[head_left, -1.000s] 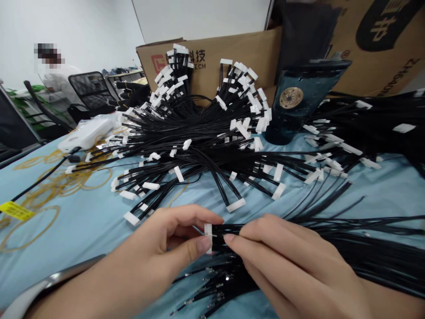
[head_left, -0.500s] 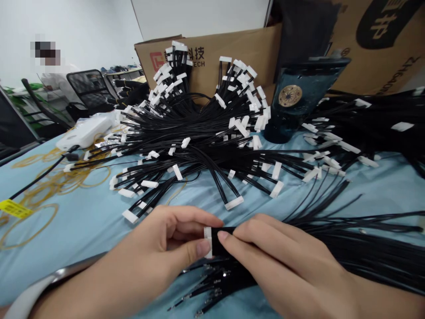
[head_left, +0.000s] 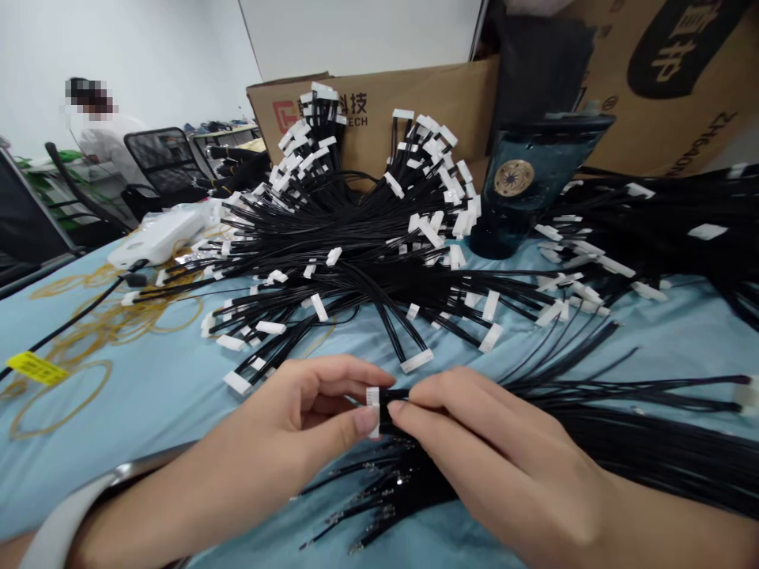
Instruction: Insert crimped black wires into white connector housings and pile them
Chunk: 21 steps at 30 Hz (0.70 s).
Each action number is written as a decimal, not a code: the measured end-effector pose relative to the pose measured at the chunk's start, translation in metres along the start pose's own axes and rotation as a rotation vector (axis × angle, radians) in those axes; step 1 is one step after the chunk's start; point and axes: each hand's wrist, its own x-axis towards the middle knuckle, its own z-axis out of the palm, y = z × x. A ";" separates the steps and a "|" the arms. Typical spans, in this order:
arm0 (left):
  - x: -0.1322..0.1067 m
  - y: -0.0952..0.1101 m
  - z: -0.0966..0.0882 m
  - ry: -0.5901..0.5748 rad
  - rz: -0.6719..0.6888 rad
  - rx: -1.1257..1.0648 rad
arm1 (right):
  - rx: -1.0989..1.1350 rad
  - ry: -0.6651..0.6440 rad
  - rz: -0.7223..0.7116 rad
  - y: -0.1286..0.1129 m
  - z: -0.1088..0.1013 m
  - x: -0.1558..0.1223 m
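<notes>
Between thumb and fingertips, my left hand point(head_left: 308, 419) grips a white connector housing point(head_left: 373, 412) with a row of slots. Black wires point(head_left: 394, 393) run from its right side into my right hand point(head_left: 480, 442), whose thumb and fingers pinch them close to the housing. How far each wire sits in the housing is hidden by my fingers. Beneath my right hand lies a bundle of loose black wires point(head_left: 409, 482) with bare metal crimp terminals at the left ends. The bundle stretches off to the right edge.
A large pile of black wire harnesses point(head_left: 349, 237) with white connectors lies ahead, before a cardboard box point(head_left: 439, 87). A dark blue tumbler point(head_left: 522, 190) stands right of it, near more harnesses point(head_left: 664, 229). Yellow rubber bands point(head_left: 88, 332) lie left. A person point(head_left: 107, 142) sits far behind.
Both hands have risen slightly with the connector. My right fingers have shifted a little on the wires, and more separate wires show beside the housing. The view has tilted slightly.
</notes>
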 end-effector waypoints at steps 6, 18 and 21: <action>-0.002 0.002 0.000 -0.042 0.001 0.035 | 0.026 -0.003 -0.046 0.005 0.002 0.004; -0.003 0.001 -0.001 -0.065 -0.011 0.087 | 0.137 0.018 -0.052 0.005 -0.005 -0.004; -0.001 0.003 -0.001 -0.071 -0.029 0.093 | 0.144 0.025 0.018 0.003 -0.005 -0.007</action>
